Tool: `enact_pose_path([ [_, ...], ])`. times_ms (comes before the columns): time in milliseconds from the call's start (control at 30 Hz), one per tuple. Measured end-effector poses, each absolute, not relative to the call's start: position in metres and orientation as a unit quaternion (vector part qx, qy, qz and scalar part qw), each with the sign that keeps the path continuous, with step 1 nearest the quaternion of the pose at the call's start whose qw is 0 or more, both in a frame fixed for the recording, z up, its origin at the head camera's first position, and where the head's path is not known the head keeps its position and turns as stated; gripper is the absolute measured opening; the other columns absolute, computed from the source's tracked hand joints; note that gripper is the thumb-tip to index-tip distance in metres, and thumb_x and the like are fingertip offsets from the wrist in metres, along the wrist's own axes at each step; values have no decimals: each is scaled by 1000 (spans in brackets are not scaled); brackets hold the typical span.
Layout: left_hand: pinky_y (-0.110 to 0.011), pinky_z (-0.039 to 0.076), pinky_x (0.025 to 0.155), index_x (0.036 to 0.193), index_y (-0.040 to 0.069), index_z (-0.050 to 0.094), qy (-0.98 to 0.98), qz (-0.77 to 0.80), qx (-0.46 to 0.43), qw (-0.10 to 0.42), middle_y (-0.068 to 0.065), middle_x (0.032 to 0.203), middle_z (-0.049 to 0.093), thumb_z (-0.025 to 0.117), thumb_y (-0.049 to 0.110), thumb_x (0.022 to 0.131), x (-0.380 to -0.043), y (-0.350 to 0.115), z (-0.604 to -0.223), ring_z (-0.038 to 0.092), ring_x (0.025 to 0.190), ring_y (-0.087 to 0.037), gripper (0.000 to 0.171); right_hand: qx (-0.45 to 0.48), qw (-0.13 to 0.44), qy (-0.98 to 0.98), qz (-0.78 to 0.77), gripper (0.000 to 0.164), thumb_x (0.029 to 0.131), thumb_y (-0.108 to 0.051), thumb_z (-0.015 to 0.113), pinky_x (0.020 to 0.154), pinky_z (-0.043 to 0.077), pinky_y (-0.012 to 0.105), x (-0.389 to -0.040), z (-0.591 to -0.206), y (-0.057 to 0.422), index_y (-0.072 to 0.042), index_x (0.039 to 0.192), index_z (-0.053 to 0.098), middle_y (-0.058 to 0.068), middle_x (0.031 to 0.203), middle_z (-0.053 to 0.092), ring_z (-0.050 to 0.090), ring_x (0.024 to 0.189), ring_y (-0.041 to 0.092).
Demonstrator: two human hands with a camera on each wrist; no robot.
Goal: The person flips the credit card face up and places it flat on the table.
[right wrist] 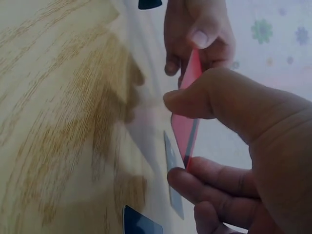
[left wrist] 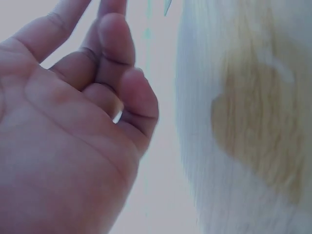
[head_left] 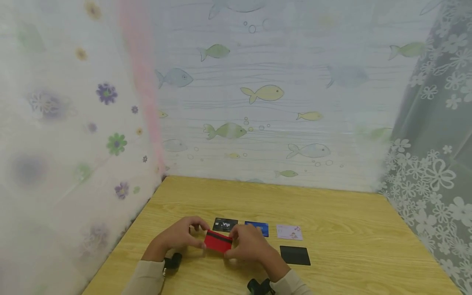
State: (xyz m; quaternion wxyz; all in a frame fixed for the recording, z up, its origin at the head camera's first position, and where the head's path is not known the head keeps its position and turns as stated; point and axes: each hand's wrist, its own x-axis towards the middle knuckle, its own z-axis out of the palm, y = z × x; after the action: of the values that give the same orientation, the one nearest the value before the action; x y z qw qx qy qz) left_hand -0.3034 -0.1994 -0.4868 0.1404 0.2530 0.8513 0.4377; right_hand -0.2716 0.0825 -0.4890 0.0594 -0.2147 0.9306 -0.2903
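Two hands pinch a red card (head_left: pixel 217 243) between them: the left hand (head_left: pixel 180 234) has thumb and fingers at its left end, the right hand (head_left: pixel 252 244) at its right. It sits raised off the wooden table (head_left: pixel 346 223) and tilted, a dark stripe running along its upper, far edge. Just beyond it lies a black "Vip" card (head_left: pixel 225 224), first in a row; next to the right comes a blue card (head_left: pixel 263 230), partly covered by the right hand in the head view, then a pale card with pink figures (head_left: pixel 289 232). Nearer the person, below the pale one, lies a plain dark card (head_left: pixel 295 255). Beige sleeves (head_left: pixel 144 279) cover both forearms. Behind the table's far edge hangs a fish-patterned sheet (head_left: pixel 265 135).
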Motion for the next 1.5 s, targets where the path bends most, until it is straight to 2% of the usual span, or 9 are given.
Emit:
enact_pose_path([
  [133, -35, 41, 78, 117, 20, 71, 839, 460, 264, 125, -5, 119, 66, 89, 28, 81, -304, -201, -486, 47, 105, -29, 41, -224, 60, 924, -305, 47, 73, -50, 86, 81, 37, 40, -270, -486, 83, -25, 109, 72, -15, 96, 69, 56, 84, 5],
  [300, -35, 43, 79, 119, 20, 72, 827, 482, 269, 104, -5, 120, 67, 89, 27, 82, -306, -200, -487, 48, 107, -35, 41, -231, 54, 919, -315, 50, 76, -47, 86, 79, 36, 41, -269, -483, 81, -26, 119, 72, -14, 96, 69, 59, 86, 7],
  [533, -38, 46, 85, 124, 12, 71, 820, 495, 273, 88, -3, 124, 68, 88, 26, 83, -306, -196, -485, 51, 110, -33, 46, -228, 33, 923, -309, 49, 74, -51, 88, 81, 40, 46, -269, -483, 78, -26, 114, 74, -12, 104, 69, 61, 94, 11],
  [800, -41, 49, 91, 127, 14, 71, 807, 511, 279, 102, 1, 127, 68, 86, 24, 86, -305, -193, -484, 52, 116, -32, 45, -226, 3, 927, -301, 47, 74, -54, 87, 81, 41, 43, -272, -484, 71, -28, 110, 74, -14, 104, 66, 59, 94, 10],
  [967, -44, 51, 95, 130, 7, 69, 791, 527, 288, 118, -7, 132, 67, 84, 20, 88, -306, -191, -485, 53, 121, -35, 47, -227, 10, 923, -311, 44, 75, -53, 87, 79, 40, 40, -272, -484, 67, -29, 110, 74, -16, 103, 66, 63, 95, 10],
  [1133, -48, 51, 101, 136, 7, 66, 781, 536, 289, 136, -10, 139, 64, 83, 19, 89, -306, -190, -486, 54, 127, -36, 51, -226, 20, 918, -325, 43, 77, -52, 87, 82, 41, 44, -272, -483, 66, -31, 111, 73, -17, 101, 68, 64, 97, 12],
  [1267, -54, 46, 107, 143, 13, 61, 774, 544, 281, 160, -7, 146, 61, 82, 15, 89, -305, -191, -486, 53, 132, -35, 58, -229, 17, 910, -346, 41, 79, -49, 87, 87, 50, 45, -272, -483, 67, -29, 113, 73, -16, 104, 71, 67, 101, 15],
  [1367, -56, 43, 110, 144, 17, 61, 778, 539, 272, 173, -3, 146, 60, 82, 13, 88, -305, -192, -486, 53, 135, -32, 60, -230, 17, 898, -375, 43, 81, -47, 87, 91, 56, 42, -272, -483, 67, -27, 116, 72, -14, 108, 73, 69, 106, 17],
  [1500, -56, 42, 111, 145, 15, 61, 785, 527, 270, 183, -4, 147, 60, 82, 14, 88, -306, -193, -488, 53, 136, -32, 61, -228, 22, 881, -413, 46, 82, -46, 87, 92, 57, 40, -270, -485, 69, -27, 119, 68, -12, 110, 73, 70, 110, 19],
])
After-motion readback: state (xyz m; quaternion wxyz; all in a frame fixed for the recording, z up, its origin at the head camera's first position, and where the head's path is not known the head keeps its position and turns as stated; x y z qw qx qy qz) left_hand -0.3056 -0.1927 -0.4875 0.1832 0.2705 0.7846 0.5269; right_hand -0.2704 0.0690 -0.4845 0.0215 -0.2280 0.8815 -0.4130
